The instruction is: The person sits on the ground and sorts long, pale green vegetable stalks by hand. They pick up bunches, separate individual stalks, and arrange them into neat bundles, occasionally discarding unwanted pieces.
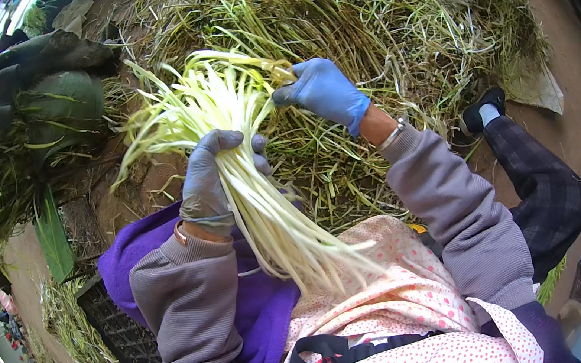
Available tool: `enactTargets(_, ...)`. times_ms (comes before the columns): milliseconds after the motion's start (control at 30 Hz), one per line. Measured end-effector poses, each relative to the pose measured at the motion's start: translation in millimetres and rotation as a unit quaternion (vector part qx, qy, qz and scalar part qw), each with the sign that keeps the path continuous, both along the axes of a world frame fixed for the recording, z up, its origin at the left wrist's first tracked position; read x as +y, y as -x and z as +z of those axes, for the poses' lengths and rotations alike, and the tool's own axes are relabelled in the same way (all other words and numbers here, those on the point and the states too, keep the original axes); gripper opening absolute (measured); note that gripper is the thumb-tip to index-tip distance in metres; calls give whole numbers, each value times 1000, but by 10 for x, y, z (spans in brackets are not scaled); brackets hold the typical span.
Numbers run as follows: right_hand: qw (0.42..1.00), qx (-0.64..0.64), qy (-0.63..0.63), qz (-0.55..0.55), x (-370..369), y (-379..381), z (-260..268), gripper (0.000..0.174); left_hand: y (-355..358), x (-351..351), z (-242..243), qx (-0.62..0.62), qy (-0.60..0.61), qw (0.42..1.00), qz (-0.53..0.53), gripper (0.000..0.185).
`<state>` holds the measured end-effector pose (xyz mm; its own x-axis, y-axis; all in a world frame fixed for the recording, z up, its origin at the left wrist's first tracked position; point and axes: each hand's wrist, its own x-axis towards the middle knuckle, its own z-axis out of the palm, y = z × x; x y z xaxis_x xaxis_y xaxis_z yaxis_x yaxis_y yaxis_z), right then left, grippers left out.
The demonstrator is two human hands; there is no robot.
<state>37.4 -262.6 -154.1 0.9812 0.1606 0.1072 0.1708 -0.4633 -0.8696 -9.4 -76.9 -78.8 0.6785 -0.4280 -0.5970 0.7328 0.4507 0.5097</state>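
Note:
A thick bunch of pale yellow-green leafy stalks (pixel 243 166), possibly blanched chives, is gripped around its middle by my gloved left hand (pixel 211 176). The white stalk ends hang down towards my lap, and the leaf tips fan out above the fist. At the right of the leaves, my right hand (pixel 319 92) in a blue glove pinches a few yellowed, withered leaves (pixel 279 67) between thumb and fingers. Those leaves stretch across from the top of the bunch. A polka-dot apron (pixel 395 278) and a purple cloth (pixel 138 255) cover my lap.
A large heap of discarded leaves and straw (pixel 369 29) spreads across the ground ahead. Dark green cloth (pixel 31 68) lies at upper left. Beside my left arm stands a black plastic crate (pixel 119 314). My leg in plaid trousers (pixel 534 173) extends at right.

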Motion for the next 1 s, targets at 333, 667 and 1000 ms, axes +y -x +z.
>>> enactTargets(333,984,118,-127,-49,-497,202,113,32,-147,541,-107,-59,7,973,222,31)
enactTargets(667,966,-182,77,169,-170,582,3,24,-35,183,-192,-118,2,981,153,55)
enactTargets(1000,945,161,-257,122,178,503,288,27,-53,103,-119,-141,-27,983,114,51)
